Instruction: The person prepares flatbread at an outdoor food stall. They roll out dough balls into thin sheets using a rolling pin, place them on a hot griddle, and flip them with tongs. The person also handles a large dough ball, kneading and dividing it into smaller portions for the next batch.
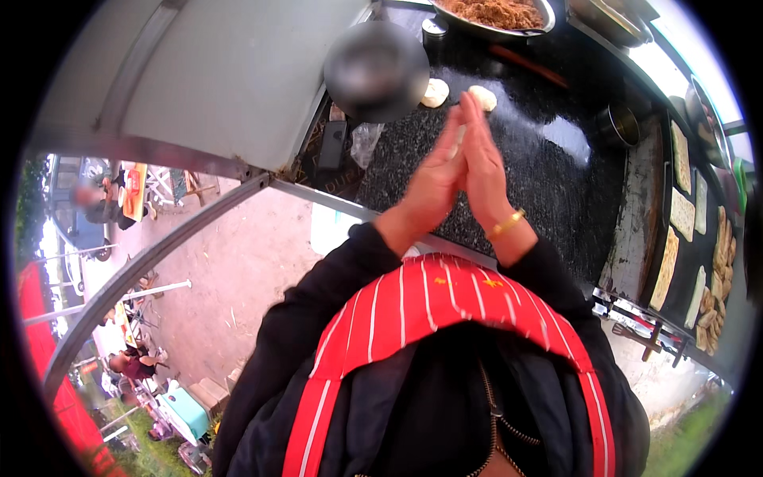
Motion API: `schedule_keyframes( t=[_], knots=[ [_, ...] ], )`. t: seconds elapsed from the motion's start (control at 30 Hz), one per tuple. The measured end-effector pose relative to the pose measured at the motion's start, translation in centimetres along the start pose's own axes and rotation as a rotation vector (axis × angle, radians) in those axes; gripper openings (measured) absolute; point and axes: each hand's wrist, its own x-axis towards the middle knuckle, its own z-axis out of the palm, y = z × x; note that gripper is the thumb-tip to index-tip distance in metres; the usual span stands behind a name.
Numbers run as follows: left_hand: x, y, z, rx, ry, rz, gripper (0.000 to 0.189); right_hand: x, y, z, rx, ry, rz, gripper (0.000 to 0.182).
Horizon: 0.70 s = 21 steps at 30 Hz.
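Observation:
My left hand (434, 170) and my right hand (484, 158) are pressed palm to palm above a dark speckled stone worktop (548, 203). A pale strip of what looks like dough (458, 141) shows between them; most of it is hidden by the palms. Both hands are slightly blurred. Just beyond the fingertips sits a round dough ball (484, 99), partly covered by my fingers. Another dough ball (436, 93) lies to its left. A gold bracelet (506, 224) circles my right wrist.
At the back stand a metal bowl (545, 24) of reddish-brown filling and a shaker (434, 28). A wooden rod (527, 64) and a metal cup (618, 125) lie farther right. Flatbreads (664, 268) rest on a dark griddle (679, 292). A blurred round shape (377, 71) is upper left.

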Motion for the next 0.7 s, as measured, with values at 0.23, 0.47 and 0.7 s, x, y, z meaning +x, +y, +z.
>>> schedule_keyframes(
  t=[0.23,0.47,0.7],
  knots=[
    [0.7,-0.1,-1.3,-0.208,0.026,0.052,0.069,-1.8,-1.2,2.2,-0.727,-0.169,-0.321,0.064],
    [0.6,3.4,-1.1,-0.529,-0.052,0.039,0.052,0.2,-5.0,2.0,0.385,0.097,-0.003,0.065],
    [1.1,0.6,-0.9,0.301,-0.347,0.138,0.072,-0.8,-2.1,-0.3,0.679,0.127,0.378,0.067]
  ],
)
